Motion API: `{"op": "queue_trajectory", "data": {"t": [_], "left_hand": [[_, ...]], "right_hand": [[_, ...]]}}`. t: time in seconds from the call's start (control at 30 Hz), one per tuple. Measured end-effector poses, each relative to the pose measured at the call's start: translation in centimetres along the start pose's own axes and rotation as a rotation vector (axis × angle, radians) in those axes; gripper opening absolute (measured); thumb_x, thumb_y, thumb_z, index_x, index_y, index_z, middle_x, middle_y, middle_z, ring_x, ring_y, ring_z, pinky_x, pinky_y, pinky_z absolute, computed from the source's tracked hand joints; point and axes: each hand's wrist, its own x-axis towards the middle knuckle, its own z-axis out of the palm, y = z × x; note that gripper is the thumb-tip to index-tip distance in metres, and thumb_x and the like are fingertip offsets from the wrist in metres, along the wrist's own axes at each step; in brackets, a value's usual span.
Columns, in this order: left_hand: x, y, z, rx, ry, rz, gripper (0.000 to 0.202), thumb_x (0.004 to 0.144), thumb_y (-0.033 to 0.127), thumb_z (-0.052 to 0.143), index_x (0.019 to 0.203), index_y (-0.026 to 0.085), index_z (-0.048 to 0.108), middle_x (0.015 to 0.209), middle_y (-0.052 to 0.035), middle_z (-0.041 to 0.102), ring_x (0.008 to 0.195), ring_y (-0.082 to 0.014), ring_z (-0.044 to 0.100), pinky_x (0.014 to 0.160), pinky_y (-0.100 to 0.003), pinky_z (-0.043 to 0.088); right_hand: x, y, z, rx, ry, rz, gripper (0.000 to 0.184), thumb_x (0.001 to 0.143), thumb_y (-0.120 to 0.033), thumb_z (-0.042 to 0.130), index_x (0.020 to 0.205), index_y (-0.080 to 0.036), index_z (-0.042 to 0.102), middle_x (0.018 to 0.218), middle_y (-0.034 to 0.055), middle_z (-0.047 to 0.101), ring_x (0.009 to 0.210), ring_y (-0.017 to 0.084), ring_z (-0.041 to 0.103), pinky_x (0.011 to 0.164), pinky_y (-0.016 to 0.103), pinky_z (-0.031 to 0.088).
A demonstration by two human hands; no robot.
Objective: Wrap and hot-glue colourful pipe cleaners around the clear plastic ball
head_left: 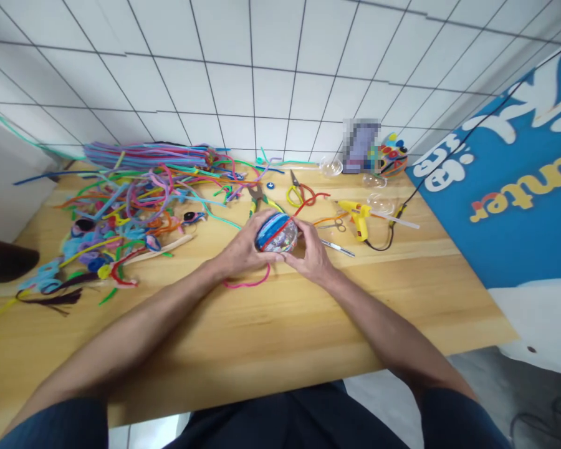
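Observation:
Between both palms is a clear plastic ball (287, 239), its left part covered with blue pipe cleaner rows (268, 234). A red pipe cleaner (303, 204) lies across the ball along the edge of the blue and sticks out to the upper right. My left hand (241, 248) is closed around the blue side. Around the clear side curls my right hand (315, 252), fingers on the ball's edge. A pink pipe cleaner (247, 285) lies on the table just below my left hand. Pliers with green and yellow handles (262, 199) lie right behind the ball.
Loose pipe cleaners (144, 193) heap the left side, with a long bundle (149, 154) behind. Scissors (300, 193), a yellow glue gun (356, 218) with its cord, a pen (338, 248) and clear half-spheres (331, 166) lie to the right. A tiled wall (271, 87) rises behind the wooden table (308, 337).

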Motion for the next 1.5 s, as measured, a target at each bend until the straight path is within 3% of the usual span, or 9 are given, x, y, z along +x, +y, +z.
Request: {"op": "queue_trajectory", "data": {"t": [0.2, 0.4, 0.63, 0.87, 0.97, 1.07, 1.23, 1.5], "left_hand": [[-0.3, 0.1, 0.4, -0.030, 0.048, 0.043, 0.095, 0.090, 0.066, 0.086, 0.165, 0.028, 0.040, 0.162, -0.0205, 0.053, 0.153, -0.0393, 0.056, 0.128, -0.061, 0.049], [-0.7, -0.1, 1.0, -0.014, 0.059, 0.086, 0.092, 0.092, 0.054, 0.087, 0.164, 0.027, 0.035, 0.166, -0.0223, 0.046, 0.159, -0.0393, 0.050, 0.130, -0.061, 0.047], [-0.5, 0.6, 1.4, 0.058, 0.069, 0.131, 0.091, 0.091, 0.041, 0.085, 0.166, 0.029, 0.035, 0.160, -0.0199, 0.052, 0.153, -0.0394, 0.053, 0.128, -0.063, 0.049], [-0.6, 1.0, 1.6, 0.063, 0.073, 0.115, 0.089, 0.090, 0.047, 0.086, 0.163, 0.029, 0.039, 0.161, -0.0211, 0.047, 0.157, -0.0417, 0.049, 0.129, -0.067, 0.047], [-0.7, 1.2, 1.4, 0.039, 0.062, 0.098, 0.078, 0.097, 0.049, 0.078, 0.161, 0.028, 0.041, 0.162, -0.0208, 0.048, 0.158, -0.0413, 0.048, 0.129, -0.067, 0.047], [-0.6, 1.3, 1.1, 0.033, 0.050, 0.107, 0.064, 0.104, 0.044, 0.068, 0.159, 0.026, 0.042, 0.161, -0.0211, 0.050, 0.157, -0.0390, 0.050, 0.128, -0.064, 0.048], [-0.5, 1.4, 0.9, 0.031, 0.034, 0.108, 0.063, 0.105, 0.042, 0.066, 0.160, 0.025, 0.041, 0.161, -0.0218, 0.051, 0.159, -0.0381, 0.048, 0.128, -0.063, 0.047], [-0.6, 1.4, 1.1, 0.023, 0.041, 0.110, 0.055, 0.109, 0.048, 0.060, 0.158, 0.027, 0.045, 0.160, -0.0187, 0.054, 0.156, -0.0357, 0.051, 0.128, -0.062, 0.048]], "right_hand": [[-0.4, -0.8, 0.0, 0.111, 0.028, 0.078, 0.076, 0.098, -0.065, 0.072, 0.157, -0.025, 0.047, 0.156, 0.0195, 0.060, 0.141, 0.036, 0.064, 0.114, 0.057, 0.060], [-0.5, -1.0, 0.7, 0.198, 0.091, 0.105, 0.078, 0.090, -0.075, 0.076, 0.146, -0.024, 0.055, 0.148, 0.0195, 0.064, 0.134, 0.036, 0.068, 0.115, 0.059, 0.059], [0.8, -1.5, 0.5, 0.377, 0.189, 0.321, 0.063, 0.093, -0.078, 0.069, 0.133, -0.029, 0.064, 0.142, 0.0132, 0.074, 0.131, 0.032, 0.073, 0.110, 0.052, 0.063], [1.3, -1.6, 0.4, 0.417, 0.222, 0.322, 0.043, 0.089, -0.069, 0.077, 0.100, -0.029, 0.068, 0.138, 0.0100, 0.075, 0.125, 0.031, 0.074, 0.109, 0.054, 0.063], [1.2, -2.0, 0.4, 0.433, 0.235, 0.310, 0.039, 0.090, -0.065, 0.078, 0.093, -0.028, 0.067, 0.130, 0.0096, 0.077, 0.124, 0.032, 0.074, 0.110, 0.056, 0.063], [0.7, -2.6, 0.2, 0.387, 0.218, 0.232, 0.036, 0.093, -0.063, 0.076, 0.096, -0.028, 0.067, 0.130, 0.0101, 0.076, 0.128, 0.032, 0.072, 0.114, 0.056, 0.060], [-0.1, -3.3, -0.2, 0.196, 0.199, 0.087, 0.031, 0.096, -0.060, 0.074, 0.101, -0.029, 0.071, 0.134, 0.0099, 0.072, 0.131, 0.033, 0.068, 0.118, 0.059, 0.056], [0.2, -3.3, 0.2, 0.196, 0.200, 0.122, 0.028, 0.098, -0.056, 0.074, 0.098, -0.029, 0.069, 0.135, 0.0092, 0.071, 0.131, 0.031, 0.068, 0.117, 0.055, 0.057]]}}
